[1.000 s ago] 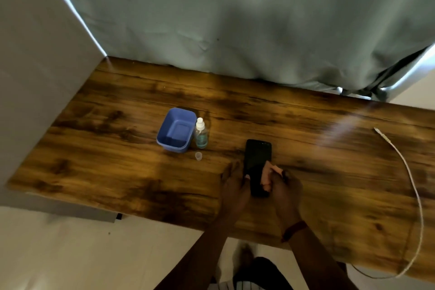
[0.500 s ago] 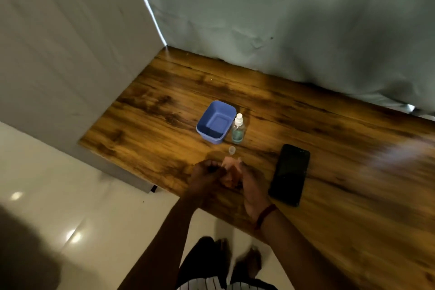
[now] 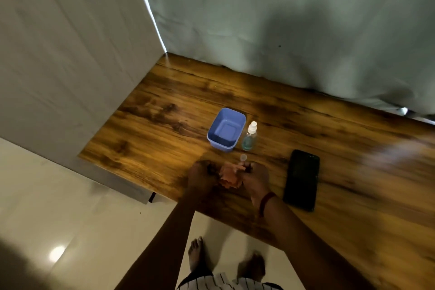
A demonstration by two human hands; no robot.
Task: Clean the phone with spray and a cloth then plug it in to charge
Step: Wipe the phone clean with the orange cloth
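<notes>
Both hands meet over the near edge of the brown wood-grain bench (image 3: 150, 139), bunching a small crumpled orange-pink cloth (image 3: 229, 175) between them. The left hand (image 3: 202, 175) curls its fingers into the cloth's left side, its grip closed on the fabric; the right hand (image 3: 255, 178), with a red band at the wrist, pinches the cloth's right side, its grip likewise closed on it.

The flat black rectangular phone (image 3: 301, 180) lies screen-up on the bench just right of the right hand, apart from it. Its long axis runs roughly from the near edge toward the back, the far end tilted slightly rightward.

Beyond the hands stands a clear plastic spray bottle (image 3: 250, 136) with a white nozzle and bluish liquid, upright, just beside a blue rectangular plastic tub (image 3: 226, 128) on its left. A small clear cap (image 3: 243, 157) sits on the bench between the bottle and the hands.
</notes>
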